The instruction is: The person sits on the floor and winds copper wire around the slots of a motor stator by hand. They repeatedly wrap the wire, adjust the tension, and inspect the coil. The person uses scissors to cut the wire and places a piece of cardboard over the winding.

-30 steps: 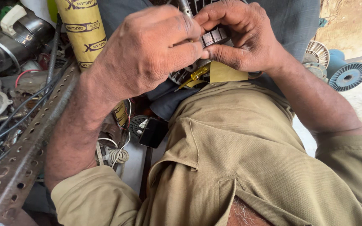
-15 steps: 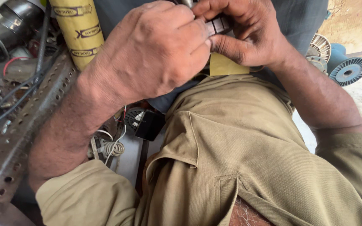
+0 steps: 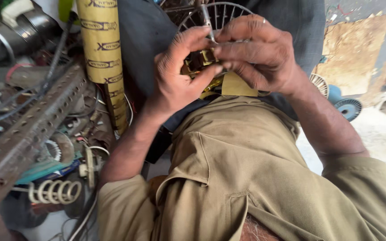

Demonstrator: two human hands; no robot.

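Note:
Both my hands meet above my knee on a small dark and yellow motor part (image 3: 202, 62). My left hand (image 3: 179, 76) cups it from the left, fingers curled around it. My right hand (image 3: 258, 56) grips it from the right and pinches a thin metal tool (image 3: 207, 22) that stands upright between thumb and fingers. A piece of yellow sheet (image 3: 237, 85) pokes out below the hands. Behind them is a round wire fan guard (image 3: 220, 13). My khaki-clad leg (image 3: 246, 169) fills the lower frame.
A perforated metal angle bar (image 3: 32, 129) runs diagonally at left over cluttered parts, wires and a coiled spring (image 3: 54, 192). A yellow cardboard roll (image 3: 101, 49) stands upright behind it. A blue spool (image 3: 347, 107) and a small fan wheel (image 3: 320, 85) lie at right on the ground.
My left hand has rolled off the top of the part and now cups it from the left, so the part and the upright tool show. The view has shifted slightly.

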